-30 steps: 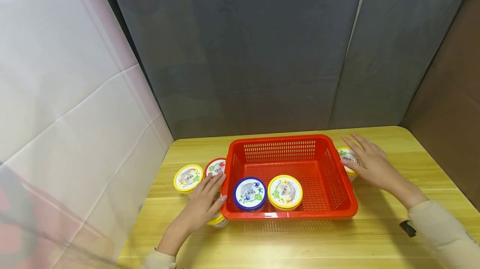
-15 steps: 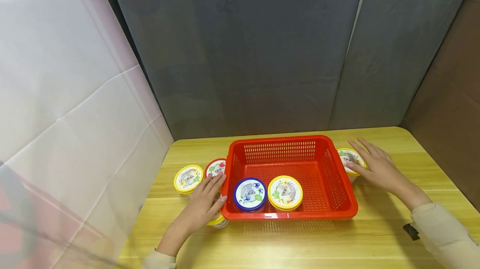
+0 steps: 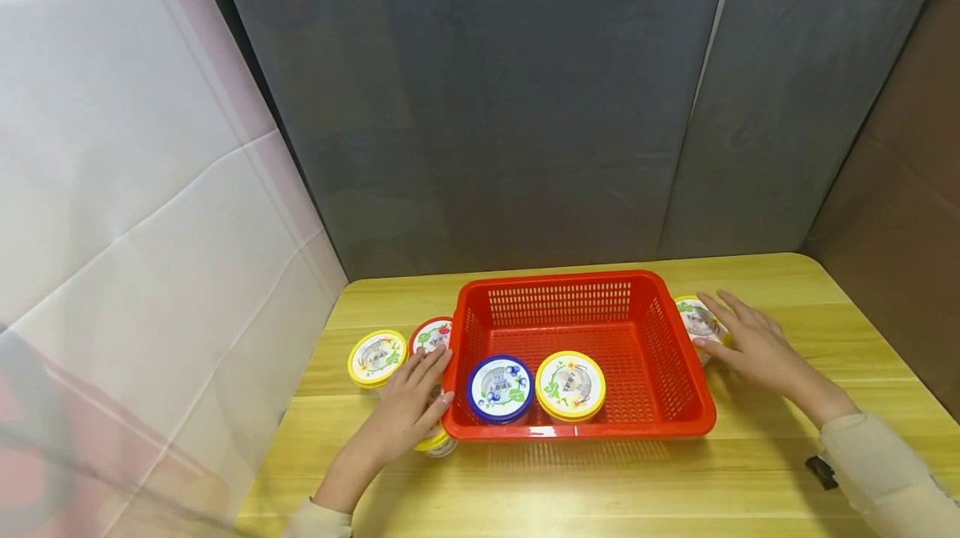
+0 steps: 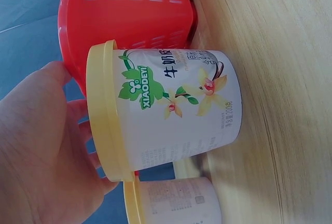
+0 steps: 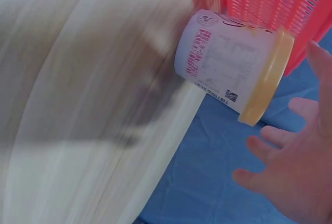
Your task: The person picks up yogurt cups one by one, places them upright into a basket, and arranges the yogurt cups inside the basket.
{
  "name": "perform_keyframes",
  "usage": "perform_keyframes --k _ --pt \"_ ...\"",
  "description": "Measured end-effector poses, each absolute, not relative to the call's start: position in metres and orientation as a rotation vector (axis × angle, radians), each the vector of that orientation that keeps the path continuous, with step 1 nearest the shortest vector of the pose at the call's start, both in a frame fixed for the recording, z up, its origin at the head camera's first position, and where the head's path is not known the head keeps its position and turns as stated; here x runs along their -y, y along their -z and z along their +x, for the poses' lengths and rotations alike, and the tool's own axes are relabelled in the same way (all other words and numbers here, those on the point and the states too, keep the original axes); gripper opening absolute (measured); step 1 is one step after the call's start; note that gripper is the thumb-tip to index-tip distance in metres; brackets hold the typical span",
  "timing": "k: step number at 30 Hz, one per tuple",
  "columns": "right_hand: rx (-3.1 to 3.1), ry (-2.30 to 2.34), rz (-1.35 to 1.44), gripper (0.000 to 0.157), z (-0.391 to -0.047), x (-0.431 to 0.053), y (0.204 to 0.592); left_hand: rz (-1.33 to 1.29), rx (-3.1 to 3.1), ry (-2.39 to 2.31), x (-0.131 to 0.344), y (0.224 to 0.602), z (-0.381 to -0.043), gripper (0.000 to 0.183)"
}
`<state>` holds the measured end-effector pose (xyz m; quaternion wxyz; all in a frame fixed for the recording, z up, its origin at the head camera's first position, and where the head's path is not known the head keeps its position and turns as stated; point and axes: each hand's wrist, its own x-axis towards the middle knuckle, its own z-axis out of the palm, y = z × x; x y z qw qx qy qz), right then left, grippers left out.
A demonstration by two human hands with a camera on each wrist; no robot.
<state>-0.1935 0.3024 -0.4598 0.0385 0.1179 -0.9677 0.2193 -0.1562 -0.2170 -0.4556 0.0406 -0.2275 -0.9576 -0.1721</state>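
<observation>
- Your right hand (image 3: 753, 346) has eased slightly toward you and outward from the basket (image 3: 630, 429) within the last second; half a second ago it covered less of the right tub (image 5: 228, 60).
- Fingers of that hand: spread, nearly straight, gripping nothing. They lie over the lid in the head view; the right wrist view shows a gap there.
- Your left hand (image 3: 407, 409) is unchanged, its fingers relaxed and extended over the tubs by the basket's left rim; it grips nothing visible, and contact cannot be told.
- The basket has not moved. Within it, the blue tub (image 3: 501, 389) and yellow tub (image 3: 570, 386) sit side by side, upright, at the near wall; mesh floor shows behind them and to their right.
- Left of the basket: the red tub (image 3: 430, 334), the outer tub (image 3: 377, 357) and, partly under your hand, the near tub (image 4: 171, 107). The right tub stands just outside the opposite wall.
- Edges: the table (image 3: 600, 488) ends close behind the basket, before the grey panel (image 3: 525, 104). Bare boards extend from the near rim toward you, and rightward past your right hand to the table's side edge.
</observation>
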Motion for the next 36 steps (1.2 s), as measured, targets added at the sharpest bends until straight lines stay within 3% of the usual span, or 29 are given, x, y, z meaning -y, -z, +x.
perform_keyframes --k 16,36 --pt "2.962 -0.699 0.339 0.086 -0.193 -0.303 0.471 -0.709 2.922 0.522 0.218 0.457 -0.156 0.06" --pt "2.954 -0.72 0.322 0.085 -0.197 -0.303 0.477 -0.7 2.927 0.528 0.216 0.456 -0.155 0.06"
